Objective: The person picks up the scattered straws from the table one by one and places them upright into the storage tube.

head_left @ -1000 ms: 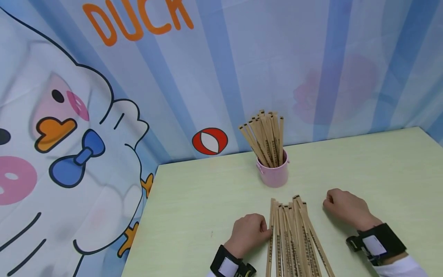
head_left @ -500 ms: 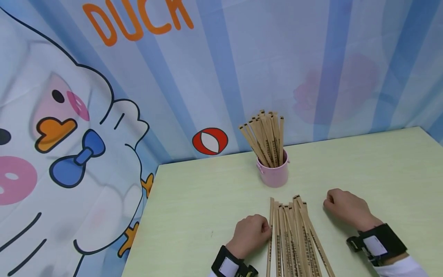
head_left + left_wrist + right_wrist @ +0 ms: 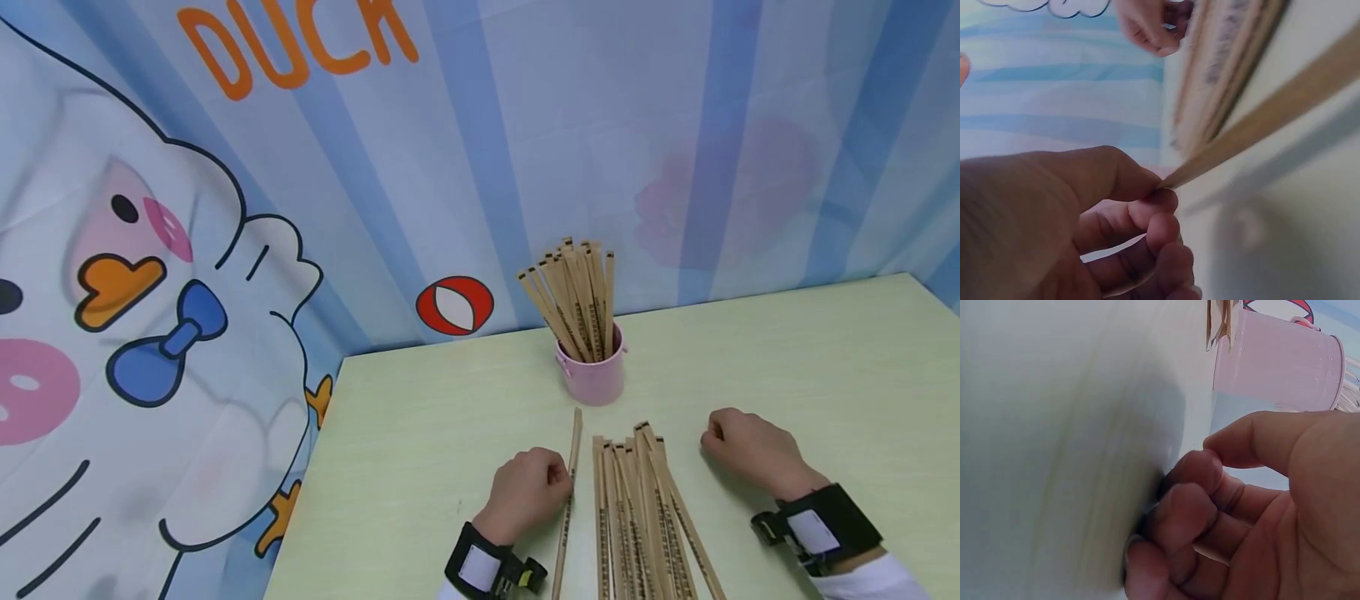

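Observation:
In the head view my left hand [image 3: 528,492] pinches one slim tan stick [image 3: 568,508], which looks like chopsticks in a printed paper sleeve. From the left wrist, this paper-wrapped chopstick packet [image 3: 1260,122] runs out from between thumb and index fingertip, its shadow on the table beneath. It stands apart from a loose bundle of similar packets [image 3: 637,517] lying to its right. My right hand [image 3: 757,450] rests on the table beyond that bundle; in the right wrist view its fingers [image 3: 1185,512] are loosely curled and hold nothing.
A pink bucket [image 3: 592,385] at the back holds several more upright packets [image 3: 581,300]. Behind the pale table [image 3: 420,417] hangs a blue striped cloth [image 3: 562,125] with a duck print [image 3: 225,467] on the left.
My left hand has drawn the leftmost packet away from the bundle, leftward and slightly toward the bucket. The right hand stays in place.

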Demonstrator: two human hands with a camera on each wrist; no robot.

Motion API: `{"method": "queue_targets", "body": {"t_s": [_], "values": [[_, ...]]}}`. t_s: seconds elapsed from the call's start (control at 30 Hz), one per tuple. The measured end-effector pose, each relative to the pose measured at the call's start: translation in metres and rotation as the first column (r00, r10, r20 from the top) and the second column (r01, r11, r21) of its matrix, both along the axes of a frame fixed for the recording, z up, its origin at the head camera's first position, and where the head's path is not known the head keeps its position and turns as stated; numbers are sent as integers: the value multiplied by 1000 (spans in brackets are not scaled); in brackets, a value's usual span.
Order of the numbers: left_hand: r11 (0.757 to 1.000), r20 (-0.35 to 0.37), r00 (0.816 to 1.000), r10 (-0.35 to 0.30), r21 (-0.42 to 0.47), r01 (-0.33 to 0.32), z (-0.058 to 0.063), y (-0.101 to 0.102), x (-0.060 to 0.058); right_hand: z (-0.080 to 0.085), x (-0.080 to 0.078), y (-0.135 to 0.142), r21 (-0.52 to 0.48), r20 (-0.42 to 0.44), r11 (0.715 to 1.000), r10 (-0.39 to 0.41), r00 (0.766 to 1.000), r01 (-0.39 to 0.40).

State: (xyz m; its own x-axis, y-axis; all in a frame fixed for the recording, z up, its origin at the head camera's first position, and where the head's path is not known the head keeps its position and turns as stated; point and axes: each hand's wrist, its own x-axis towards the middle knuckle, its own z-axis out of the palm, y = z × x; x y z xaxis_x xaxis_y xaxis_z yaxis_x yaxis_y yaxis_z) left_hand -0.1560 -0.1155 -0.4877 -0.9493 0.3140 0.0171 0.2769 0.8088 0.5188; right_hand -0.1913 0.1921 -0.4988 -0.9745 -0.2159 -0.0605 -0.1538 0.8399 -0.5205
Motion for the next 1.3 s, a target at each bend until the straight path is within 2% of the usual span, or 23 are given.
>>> {"method": "queue_targets", "body": {"t_s": [0.13,0.37,0.47,0.57,0.73,0.83,0.9,1.0,1.1,1.3], "values": [[999,-18,999,34,41,-34,22,-10,-8,0,-1,-1,-3,1,1000,4,1000,-4],[988,-103,991,88,136,-73,81,-26,-28,1,-1,-1,3,-1,1000,5,1000,-5],[980,-184,976,114,181,-81,105,-27,-40,1,0,0,4,2,1000,0,1000,0],[969,-304,941,149,236,-77,126,-22,-52,1,0,2,6,8,1000,-5,1000,5],[951,-508,833,219,302,-65,148,-7,-68,0,0,3,6,25,1000,-11,1000,11],[937,-591,766,253,348,-41,157,1,-74,1,1,2,4,30,1000,-14,999,14],[926,-630,728,272,378,-19,160,6,-79,1,1,2,2,29,1000,-14,999,14],[915,-666,685,296,404,-2,160,11,-89,1,1,2,2,28,1000,-15,1000,15],[908,-674,667,317,418,-9,154,14,-98,1,1,2,2,26,1000,-16,1000,16],[903,-640,680,358,422,-79,132,19,-113,-1,0,2,-2,31,1000,-16,999,17]]}}
